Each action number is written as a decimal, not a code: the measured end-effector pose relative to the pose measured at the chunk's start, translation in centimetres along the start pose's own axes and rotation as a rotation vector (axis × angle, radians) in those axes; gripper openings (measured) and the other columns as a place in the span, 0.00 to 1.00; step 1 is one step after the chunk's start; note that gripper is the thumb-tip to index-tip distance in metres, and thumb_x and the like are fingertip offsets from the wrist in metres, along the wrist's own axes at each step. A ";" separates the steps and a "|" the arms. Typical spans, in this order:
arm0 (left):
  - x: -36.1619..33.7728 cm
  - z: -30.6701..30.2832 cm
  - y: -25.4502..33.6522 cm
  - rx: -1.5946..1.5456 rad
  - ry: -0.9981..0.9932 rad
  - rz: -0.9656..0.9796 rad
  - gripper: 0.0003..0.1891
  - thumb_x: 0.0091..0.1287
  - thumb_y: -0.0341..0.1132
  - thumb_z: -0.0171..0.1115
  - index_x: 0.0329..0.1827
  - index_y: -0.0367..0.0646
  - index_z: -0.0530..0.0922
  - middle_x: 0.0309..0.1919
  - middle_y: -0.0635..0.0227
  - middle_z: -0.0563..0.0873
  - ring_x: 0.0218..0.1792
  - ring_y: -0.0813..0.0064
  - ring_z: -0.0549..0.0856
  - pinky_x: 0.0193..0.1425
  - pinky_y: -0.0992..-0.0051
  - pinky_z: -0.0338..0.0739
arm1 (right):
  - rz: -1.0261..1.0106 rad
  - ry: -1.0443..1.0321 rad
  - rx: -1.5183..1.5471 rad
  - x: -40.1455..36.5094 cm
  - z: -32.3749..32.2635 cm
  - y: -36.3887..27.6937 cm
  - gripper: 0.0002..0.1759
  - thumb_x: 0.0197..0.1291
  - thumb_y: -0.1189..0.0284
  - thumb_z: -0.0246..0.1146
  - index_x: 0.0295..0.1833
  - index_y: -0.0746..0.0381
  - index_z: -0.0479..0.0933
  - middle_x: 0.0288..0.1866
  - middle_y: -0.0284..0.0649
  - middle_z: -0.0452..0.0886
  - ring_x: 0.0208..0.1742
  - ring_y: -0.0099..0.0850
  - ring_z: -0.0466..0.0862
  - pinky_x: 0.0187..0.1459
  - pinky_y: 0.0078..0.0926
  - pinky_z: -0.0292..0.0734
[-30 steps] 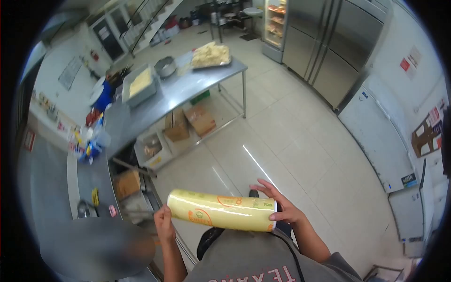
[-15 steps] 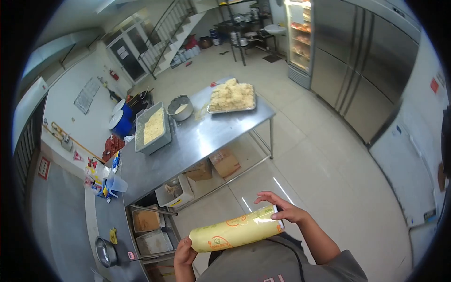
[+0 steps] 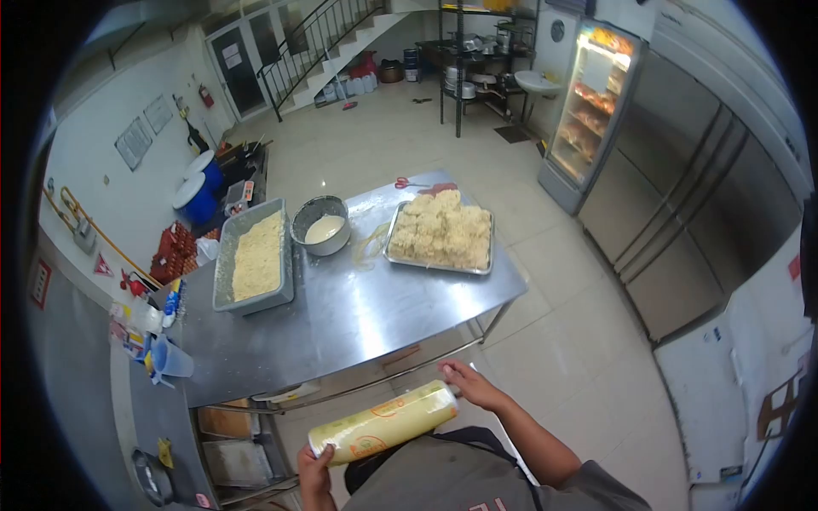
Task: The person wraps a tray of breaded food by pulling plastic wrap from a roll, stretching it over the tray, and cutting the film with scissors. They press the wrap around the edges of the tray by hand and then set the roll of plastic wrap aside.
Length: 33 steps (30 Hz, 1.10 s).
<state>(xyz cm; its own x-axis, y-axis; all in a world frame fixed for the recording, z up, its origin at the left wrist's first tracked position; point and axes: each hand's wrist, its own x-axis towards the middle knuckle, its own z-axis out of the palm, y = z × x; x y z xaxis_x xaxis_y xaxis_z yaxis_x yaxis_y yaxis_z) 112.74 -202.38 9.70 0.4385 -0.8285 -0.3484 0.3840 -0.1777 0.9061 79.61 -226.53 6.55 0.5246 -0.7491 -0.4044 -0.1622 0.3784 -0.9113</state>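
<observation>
A thick yellow roll of plastic wrap [image 3: 385, 421] with orange print lies slantwise in front of my belly, its right end higher. My left hand [image 3: 316, 470] grips the lower left end, thumb on top. At the upper right end is my right hand [image 3: 474, 387], fingers bent around that end; part of its grip is hidden. Beyond the roll stands a steel table [image 3: 341, 298]. On it are a grey tub [image 3: 288, 285] of pale crumbly flour or crumbs, a round metal pot [image 3: 328, 247] with whitish liquid, and a metal tray [image 3: 439, 267] heaped with crumb-coated pieces [image 3: 439, 230].
Red scissors [image 3: 411, 183] lie at the table's far edge. A side counter on the left bears a clear plastic jug [image 3: 173, 358] and a metal bowl [image 3: 152, 477]. Steel refrigerators [image 3: 673, 196], a lit display fridge [image 3: 592, 111] and a white freezer [image 3: 703, 400] line the right.
The view has turned and moved nearer the table. My right hand has shifted from above the roll's right end to around its outer edge. My left hand keeps its hold.
</observation>
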 end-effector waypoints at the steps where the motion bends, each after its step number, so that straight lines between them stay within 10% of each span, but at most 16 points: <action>1: 1.9 0.1 0.6 0.112 0.000 -0.027 0.19 0.65 0.31 0.74 0.55 0.32 0.82 0.49 0.61 0.90 0.48 0.71 0.88 0.57 0.68 0.80 | -0.072 0.056 -0.090 2.7 -2.2 -0.2 0.30 0.76 0.50 0.56 0.73 0.59 0.69 0.66 0.40 0.76 0.63 0.31 0.78 0.58 0.35 0.78; 5: 7.8 1.7 3.3 0.345 0.028 0.040 0.17 0.62 0.26 0.73 0.54 0.33 0.83 0.46 0.64 0.91 0.45 0.73 0.88 0.56 0.69 0.80 | -0.348 0.379 -0.240 15.6 -15.7 0.5 0.20 0.73 0.68 0.54 0.65 0.65 0.76 0.50 0.42 0.85 0.51 0.33 0.85 0.48 0.35 0.84; 10: 9.9 -0.1 4.0 0.430 0.220 -0.050 0.16 0.64 0.25 0.72 0.55 0.32 0.82 0.47 0.64 0.90 0.46 0.74 0.88 0.57 0.70 0.80 | -0.094 0.736 0.041 25.6 -26.7 -4.7 0.22 0.72 0.70 0.55 0.68 0.66 0.73 0.50 0.46 0.84 0.49 0.35 0.84 0.45 0.33 0.83; 15: 7.6 2.8 2.6 0.392 0.527 -0.113 0.16 0.66 0.26 0.70 0.55 0.34 0.82 0.46 0.66 0.89 0.47 0.73 0.87 0.57 0.71 0.78 | 0.069 0.409 -0.398 39.2 -40.0 9.9 0.18 0.72 0.69 0.58 0.61 0.66 0.76 0.41 0.43 0.83 0.42 0.33 0.83 0.36 0.33 0.82; 22: 3.5 4.0 -4.4 0.110 0.699 -0.284 0.19 0.66 0.25 0.71 0.59 0.32 0.79 0.51 0.60 0.88 0.51 0.69 0.87 0.60 0.68 0.77 | 0.228 0.432 0.071 36.4 -35.1 1.9 0.12 0.74 0.69 0.56 0.53 0.65 0.75 0.39 0.40 0.82 0.36 0.32 0.83 0.33 0.35 0.82; 33: 0.8 0.8 -8.7 0.101 0.833 -0.452 0.17 0.66 0.26 0.71 0.56 0.31 0.80 0.46 0.59 0.89 0.44 0.67 0.88 0.52 0.69 0.80 | 0.220 0.338 0.360 28.4 -22.3 6.3 0.19 0.80 0.67 0.51 0.70 0.61 0.63 0.60 0.46 0.80 0.53 0.39 0.86 0.45 0.38 0.86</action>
<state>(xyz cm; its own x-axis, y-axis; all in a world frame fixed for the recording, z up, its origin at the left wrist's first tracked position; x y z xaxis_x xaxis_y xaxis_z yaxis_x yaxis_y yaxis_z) 109.12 -201.96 1.75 0.7183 -0.0326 -0.6950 0.6043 -0.4659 0.6464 74.83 -257.58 -12.38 0.2028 -0.7418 -0.6392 0.0897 0.6641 -0.7423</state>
